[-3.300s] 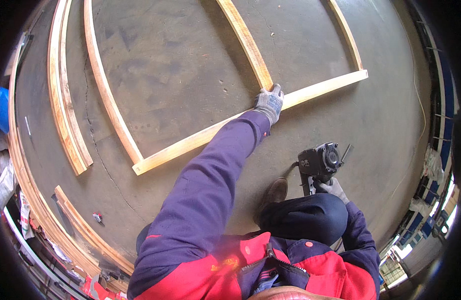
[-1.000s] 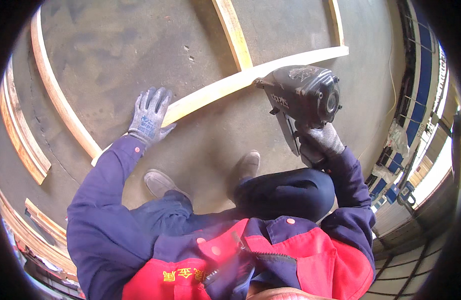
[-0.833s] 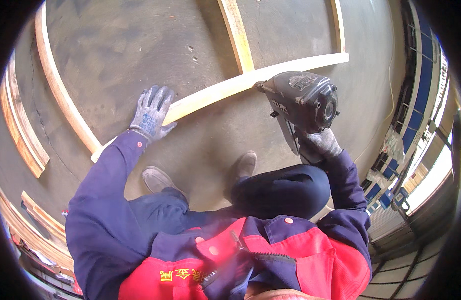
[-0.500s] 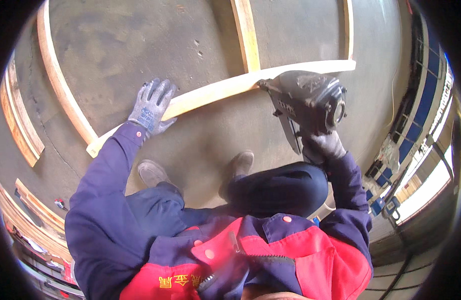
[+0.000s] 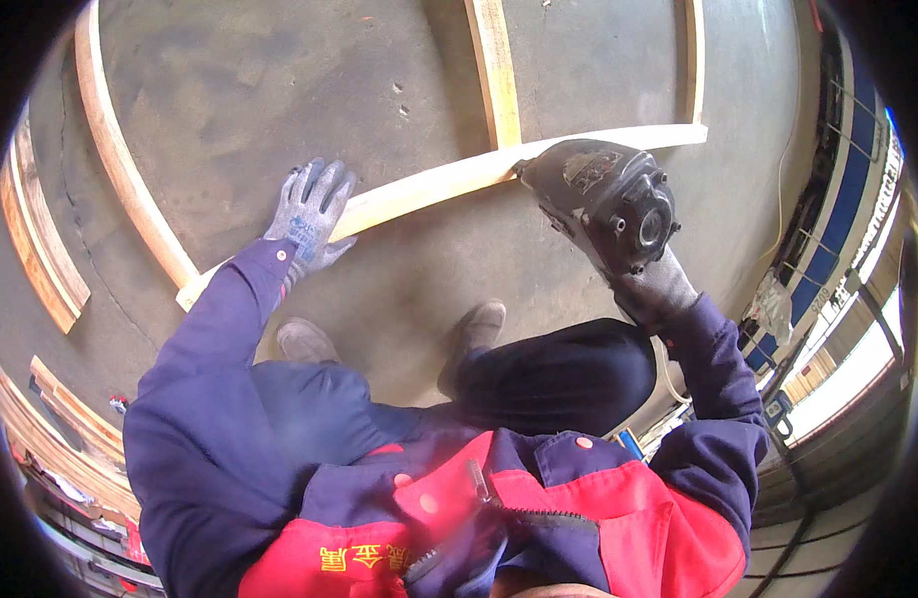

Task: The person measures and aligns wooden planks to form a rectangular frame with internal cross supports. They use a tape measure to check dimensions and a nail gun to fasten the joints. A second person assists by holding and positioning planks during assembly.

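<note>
A long pale wooden board (image 5: 429,187) lies across the floor in front of me. My left hand (image 5: 312,214), in a grey glove, straddles it near its left end, fingers over the far side and thumb along the near side. In my gloved right hand (image 5: 658,291) is a black nail gun (image 5: 603,204), gripped by its handle, which the tool's body mostly hides. The gun's nose meets the board, or hovers just over it, where a middle wooden slat (image 5: 494,75) butts against the far edge; exact contact cannot be told.
Another slat (image 5: 120,149) meets the board's left end, and a third (image 5: 695,60) its right end. Loose timber (image 5: 42,239) lies at the far left, with more wood strips (image 5: 80,414) below it. Blue-and-black racking (image 5: 827,229) lines the right. A pale hose (image 5: 671,374) hangs beside my right knee.
The nail gun has tilted so its round rear cap faces me more, with its nose staying near the same joint. My right forearm has shifted slightly right. My left hand stays on the board.
</note>
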Available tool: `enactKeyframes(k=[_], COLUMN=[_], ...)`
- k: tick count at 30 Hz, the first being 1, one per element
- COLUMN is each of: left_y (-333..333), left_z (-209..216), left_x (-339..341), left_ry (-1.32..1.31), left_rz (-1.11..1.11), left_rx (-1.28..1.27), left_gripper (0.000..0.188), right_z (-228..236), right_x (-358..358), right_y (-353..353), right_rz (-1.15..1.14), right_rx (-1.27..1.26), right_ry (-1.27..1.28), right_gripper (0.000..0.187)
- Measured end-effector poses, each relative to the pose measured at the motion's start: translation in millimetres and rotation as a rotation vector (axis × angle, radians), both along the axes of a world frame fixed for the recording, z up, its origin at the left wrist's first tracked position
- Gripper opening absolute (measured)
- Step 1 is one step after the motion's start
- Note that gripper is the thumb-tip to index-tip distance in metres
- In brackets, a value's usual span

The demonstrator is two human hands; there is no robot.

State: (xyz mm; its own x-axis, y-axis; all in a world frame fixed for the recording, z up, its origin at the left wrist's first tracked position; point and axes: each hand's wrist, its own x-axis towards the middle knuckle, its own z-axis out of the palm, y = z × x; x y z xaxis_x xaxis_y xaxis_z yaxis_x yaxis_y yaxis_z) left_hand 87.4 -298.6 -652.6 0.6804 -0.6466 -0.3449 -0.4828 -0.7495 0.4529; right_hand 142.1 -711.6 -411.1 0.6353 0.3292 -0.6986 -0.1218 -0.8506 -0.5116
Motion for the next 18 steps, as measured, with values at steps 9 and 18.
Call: enactKeyframes(k=[9,18], left_y=[3,-2], left_z=[-1,13], left_x=[-4,6], left_ry=[-0.005,-0.036], left_rz=[0.019,0.105], left_rx=[-0.033,-0.372], left_gripper=[0.093,0.057], right_z=[-14,-17], right_x=[-19,-51], right_y=[-21,-20], right_rz=[0.635,-0.579], right_rx=[-0.088,0.030], right_ry=[-0.423,0.134], right_gripper=[0.047,0.045])
